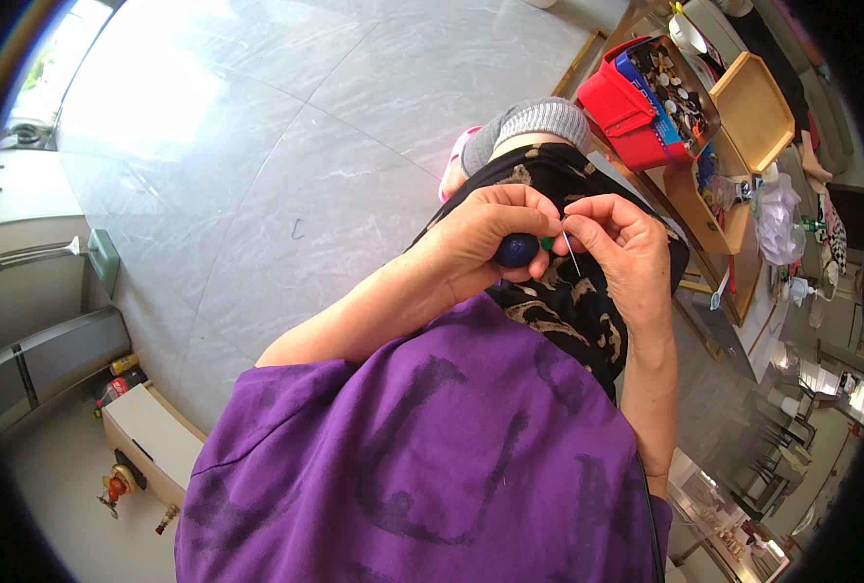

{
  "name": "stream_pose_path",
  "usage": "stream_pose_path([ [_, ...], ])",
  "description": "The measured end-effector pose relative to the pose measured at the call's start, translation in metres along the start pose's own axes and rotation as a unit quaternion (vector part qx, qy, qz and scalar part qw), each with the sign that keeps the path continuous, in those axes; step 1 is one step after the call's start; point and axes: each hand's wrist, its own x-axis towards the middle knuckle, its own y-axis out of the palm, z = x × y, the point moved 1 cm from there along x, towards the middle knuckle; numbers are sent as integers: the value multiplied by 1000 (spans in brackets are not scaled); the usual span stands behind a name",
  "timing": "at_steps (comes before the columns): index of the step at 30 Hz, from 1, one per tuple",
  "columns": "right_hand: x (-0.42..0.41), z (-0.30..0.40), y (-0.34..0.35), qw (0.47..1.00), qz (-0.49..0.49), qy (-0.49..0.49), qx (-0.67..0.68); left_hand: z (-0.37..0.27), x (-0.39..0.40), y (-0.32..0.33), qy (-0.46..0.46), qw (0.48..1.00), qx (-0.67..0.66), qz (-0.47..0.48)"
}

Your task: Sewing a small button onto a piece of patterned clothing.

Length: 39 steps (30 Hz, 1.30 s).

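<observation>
Over the lap, in black patterned cloth, my two hands meet at the fingertips. My left hand has a dark blue ball, perhaps wound thread, against its curled fingers, and its thumb and forefinger are pinched together. A small green item shows beside the ball, partly hidden by the fingers. My right hand pinches a thin metal needle near its upper end; the needle slants down over the cloth. Any thread at the pinched fingertips is too fine to tell.
A wooden table at the right bears a red box holding a tray of many buttons, an open wooden box, its tan lid and a plastic bag. A white cabinet stands at the lower left on the grey tiled floor.
</observation>
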Motion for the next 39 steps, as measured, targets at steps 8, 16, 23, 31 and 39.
stream_pose_path([
  [8, 0, -3, -2, 1000, -2, -9, -20, 1, 1, -1, 21, 1000, 14, 7],
  [16, -2, 0, 1, 999, -9, -21, -27, 0, -1, 2, 38, 998, 44, -14],
  [23, -2, 5, 1, 1000, 18, -21, -5, 0, -2, 3, 60, 993, 99, -29],
  [31, -5, 14, 5, 988, 14, -43, -146, -1, -5, 8, 69, 981, 175, -51],
  [39, -2, 3, 3, 995, -2, -68, -69, 1, -2, 4, 69, 984, 161, -38],
])
